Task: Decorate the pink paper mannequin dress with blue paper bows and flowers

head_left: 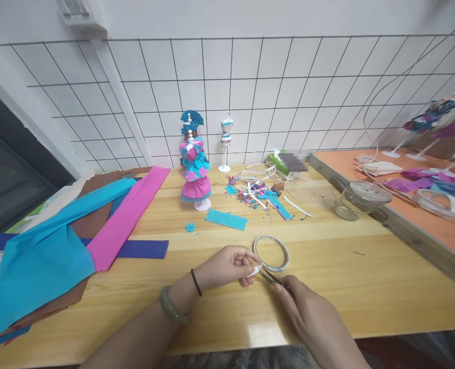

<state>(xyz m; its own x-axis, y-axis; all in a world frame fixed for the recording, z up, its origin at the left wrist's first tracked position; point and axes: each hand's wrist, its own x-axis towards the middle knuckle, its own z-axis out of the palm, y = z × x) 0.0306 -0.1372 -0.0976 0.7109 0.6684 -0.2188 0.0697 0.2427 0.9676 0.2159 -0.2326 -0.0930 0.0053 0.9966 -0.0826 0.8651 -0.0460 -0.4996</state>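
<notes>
My left hand (225,266) pinches the loose white end of a roll of thin tape (272,253) that lies flat on the wooden table (327,266). My right hand (308,312) is closed on small dark scissors (275,279), whose blades point at the tape end held between my left fingers. Behind them stands a paper doll (194,171) in a pink and turquoise dress on a white stand, with a bare white mannequin stand (225,141) next to it.
Sheets of turquoise, pink, brown and dark blue crepe paper (77,236) cover the left side. A turquoise strip (226,219) and paper scraps (258,195) lie mid-table. A clear lid and glass jar (360,197) sit right, beside an orange board (423,205) with more paper figures.
</notes>
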